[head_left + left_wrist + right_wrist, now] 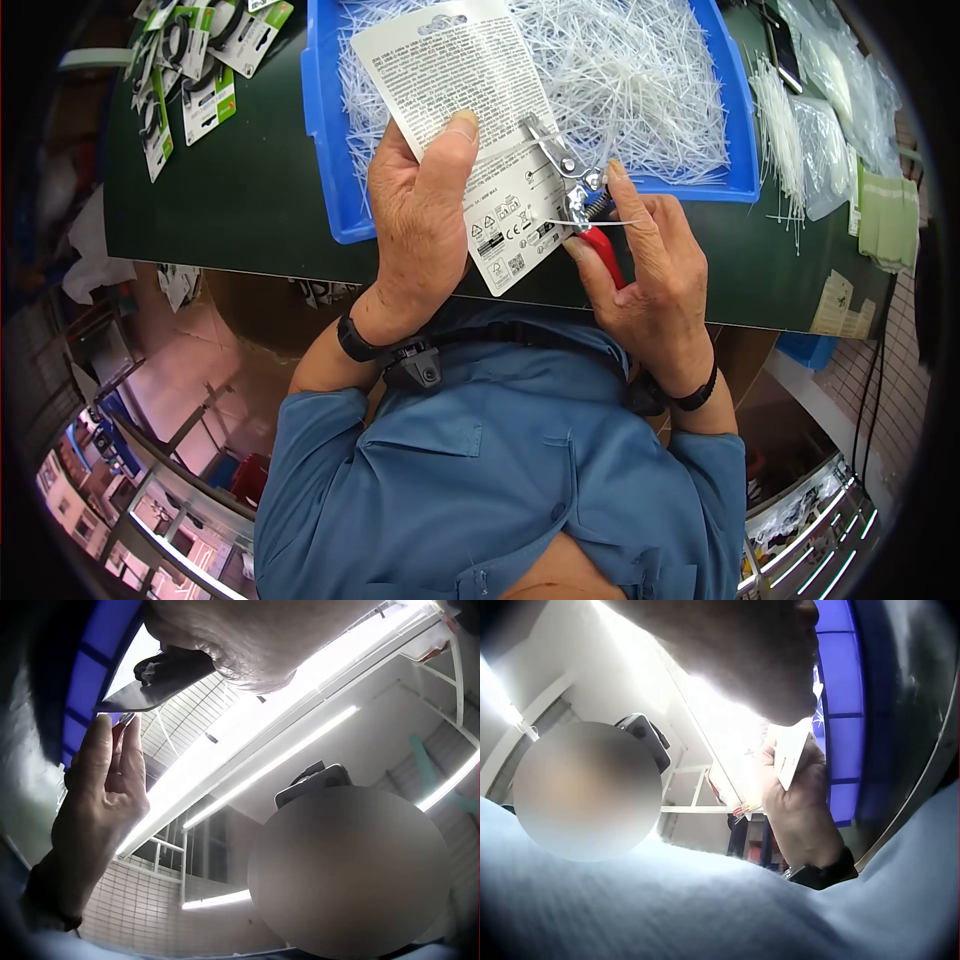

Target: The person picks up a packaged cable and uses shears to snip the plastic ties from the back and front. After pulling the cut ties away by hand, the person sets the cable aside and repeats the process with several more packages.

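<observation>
My left hand (425, 215) holds a white printed packaging card (440, 75), its thumb pressing on the text side and the fingers hidden behind. Red-handled cutters (575, 185) are gripped in my right hand (655, 265), with their metal head over the card's right edge. Thin white plastic strips, like cable ties (590, 222), cross the card by the cutter head and thumb. In the left wrist view, something black (184, 667) shows on the card's other face. The right wrist view catches the card edge-on beside my left hand (806, 802).
Behind the card stands a blue tray (325, 150) heaped with white plastic strips (640, 90). Carded black items (208, 105) lie at the table's left. To the right are a bundle of white ties (780, 140), clear plastic bags (820, 150) and green-white cards (887, 215).
</observation>
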Demonstrator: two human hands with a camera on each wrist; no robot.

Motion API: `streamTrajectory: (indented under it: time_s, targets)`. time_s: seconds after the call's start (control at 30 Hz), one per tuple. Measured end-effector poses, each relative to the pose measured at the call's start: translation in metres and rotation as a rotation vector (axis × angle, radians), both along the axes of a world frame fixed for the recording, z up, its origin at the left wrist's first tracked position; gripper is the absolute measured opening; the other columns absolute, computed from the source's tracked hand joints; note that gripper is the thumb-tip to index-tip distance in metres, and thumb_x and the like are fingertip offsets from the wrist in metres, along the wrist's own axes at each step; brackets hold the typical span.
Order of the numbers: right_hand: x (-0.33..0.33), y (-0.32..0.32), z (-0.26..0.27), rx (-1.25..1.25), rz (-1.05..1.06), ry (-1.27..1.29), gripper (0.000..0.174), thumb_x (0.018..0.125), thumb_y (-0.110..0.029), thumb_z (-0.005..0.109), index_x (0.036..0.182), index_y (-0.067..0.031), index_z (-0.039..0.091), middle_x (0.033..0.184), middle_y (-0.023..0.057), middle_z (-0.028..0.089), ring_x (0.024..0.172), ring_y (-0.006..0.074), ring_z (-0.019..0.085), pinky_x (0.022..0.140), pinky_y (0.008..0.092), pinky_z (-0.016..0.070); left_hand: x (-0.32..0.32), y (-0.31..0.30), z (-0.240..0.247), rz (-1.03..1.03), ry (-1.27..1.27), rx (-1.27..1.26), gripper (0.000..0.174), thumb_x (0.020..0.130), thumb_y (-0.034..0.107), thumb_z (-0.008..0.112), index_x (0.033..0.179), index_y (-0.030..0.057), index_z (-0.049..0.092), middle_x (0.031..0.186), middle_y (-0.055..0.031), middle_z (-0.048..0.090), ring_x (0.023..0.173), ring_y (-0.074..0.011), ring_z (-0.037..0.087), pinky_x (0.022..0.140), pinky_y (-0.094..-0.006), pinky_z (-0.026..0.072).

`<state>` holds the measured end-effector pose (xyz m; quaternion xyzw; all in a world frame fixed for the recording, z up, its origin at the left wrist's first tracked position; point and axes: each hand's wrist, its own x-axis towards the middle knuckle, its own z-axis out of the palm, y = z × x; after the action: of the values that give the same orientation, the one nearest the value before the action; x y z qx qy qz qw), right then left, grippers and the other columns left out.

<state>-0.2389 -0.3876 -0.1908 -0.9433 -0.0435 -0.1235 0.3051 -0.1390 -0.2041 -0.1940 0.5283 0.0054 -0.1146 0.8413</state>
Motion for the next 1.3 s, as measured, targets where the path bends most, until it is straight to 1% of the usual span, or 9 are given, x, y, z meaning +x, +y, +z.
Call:
streamTrajectory:
  time_s: [0.47, 0.57, 0.7, 0.73, 0.83, 1.03, 1.13, 1.23, 1.3]
  targets:
    - [-0.017, -0.013, -0.004, 0.2, 0.094, 0.072, 0.076, 0.073, -0.002, 0.085, 0.144, -0.0016, 0.058, 0.104, 0.015, 0.066, 0.087, 0.0251, 0.065, 0.073, 0.0333, 0.0558, 0.021, 0.004, 0.001, 0.161, -0.086, 0.015, 0.03, 0.104, 0.02, 0.058, 0.124, -0.0028, 0.061, 0.111, -0.0086, 0.068, 0.091, -0.0095, 0.062, 0.084, -0.0255, 0.0513]
    - [-0.015, -0.011, -0.003, 0.199, 0.092, 0.061, 0.076, 0.073, -0.003, 0.085, 0.144, -0.0017, 0.058, 0.104, 0.0149, 0.066, 0.087, 0.0251, 0.065, 0.074, 0.0337, 0.0559, 0.022, 0.005, -0.004, 0.122, -0.131, -0.005, 0.037, 0.104, 0.019, 0.056, 0.133, -0.0042, 0.053, 0.119, -0.0169, 0.068, 0.102, -0.0224, 0.072, 0.087, -0.0342, 0.0618]
    - [-0.013, -0.01, -0.003, 0.193, 0.097, 0.055, 0.076, 0.073, -0.003, 0.086, 0.144, -0.002, 0.058, 0.105, 0.0149, 0.066, 0.087, 0.0251, 0.065, 0.074, 0.0339, 0.0558, 0.023, 0.003, -0.002, 0.114, -0.138, -0.007, 0.038, 0.104, 0.019, 0.055, 0.134, -0.0037, 0.053, 0.12, -0.0169, 0.067, 0.103, -0.0228, 0.072, 0.087, -0.0348, 0.062]
    - [-0.013, -0.009, -0.003, 0.192, 0.098, 0.055, 0.076, 0.072, -0.004, 0.086, 0.144, -0.0021, 0.058, 0.105, 0.0149, 0.066, 0.087, 0.025, 0.064, 0.074, 0.034, 0.0557, 0.022, 0.003, -0.001, 0.115, -0.139, -0.004, 0.038, 0.104, 0.019, 0.055, 0.134, -0.0037, 0.053, 0.12, -0.0169, 0.067, 0.103, -0.0228, 0.072, 0.087, -0.0348, 0.062]
    - [-0.012, -0.008, -0.002, 0.184, 0.097, 0.057, 0.076, 0.072, -0.004, 0.086, 0.144, -0.0021, 0.058, 0.104, 0.0146, 0.066, 0.086, 0.0249, 0.064, 0.073, 0.0338, 0.0556, 0.02, -0.001, 0.001, 0.127, -0.112, -0.039, 0.032, 0.105, 0.019, 0.056, 0.128, -0.0031, 0.057, 0.115, -0.0101, 0.067, 0.097, -0.0112, 0.065, 0.088, -0.0267, 0.0532]
    - [-0.012, -0.006, 0.0, 0.157, 0.087, 0.069, 0.076, 0.072, -0.003, 0.086, 0.143, -0.0022, 0.059, 0.101, 0.0137, 0.064, 0.086, 0.0243, 0.064, 0.073, 0.0331, 0.0552, 0.019, -0.001, -0.004, 0.151, -0.16, -0.004, 0.033, 0.105, 0.019, 0.055, 0.129, -0.003, 0.057, 0.116, -0.0105, 0.067, 0.099, -0.0113, 0.065, 0.088, -0.0273, 0.0538]
    - [-0.014, -0.007, 0.004, 0.265, 0.102, 0.136, 0.075, 0.073, -0.003, 0.085, 0.143, -0.0024, 0.059, 0.1, 0.0138, 0.063, 0.087, 0.024, 0.064, 0.074, 0.0326, 0.0549, 0.019, -0.001, -0.003, 0.138, -0.16, -0.015, 0.033, 0.106, 0.019, 0.054, 0.13, -0.0031, 0.057, 0.117, -0.0107, 0.067, 0.1, -0.0114, 0.065, 0.089, -0.0274, 0.0538]
    - [-0.012, -0.011, 0.006, 0.279, 0.102, 0.153, 0.074, 0.073, -0.003, 0.085, 0.143, -0.0026, 0.059, 0.101, 0.0138, 0.063, 0.087, 0.0239, 0.064, 0.074, 0.0327, 0.0549, 0.019, 0.001, -0.005, 0.134, -0.155, -0.002, 0.04, 0.103, 0.019, 0.053, 0.137, -0.0019, 0.049, 0.122, -0.0162, 0.065, 0.103, -0.0231, 0.072, 0.087, -0.0351, 0.0622]
    - [-0.01, -0.01, 0.007, 0.291, 0.099, 0.161, 0.074, 0.073, -0.003, 0.085, 0.143, -0.0028, 0.059, 0.101, 0.0138, 0.063, 0.087, 0.0238, 0.064, 0.074, 0.0327, 0.0548, 0.019, 0.0, -0.005, 0.132, -0.151, -0.005, 0.04, 0.104, 0.019, 0.053, 0.138, -0.0017, 0.049, 0.122, -0.0161, 0.065, 0.103, -0.0231, 0.072, 0.087, -0.035, 0.0621]
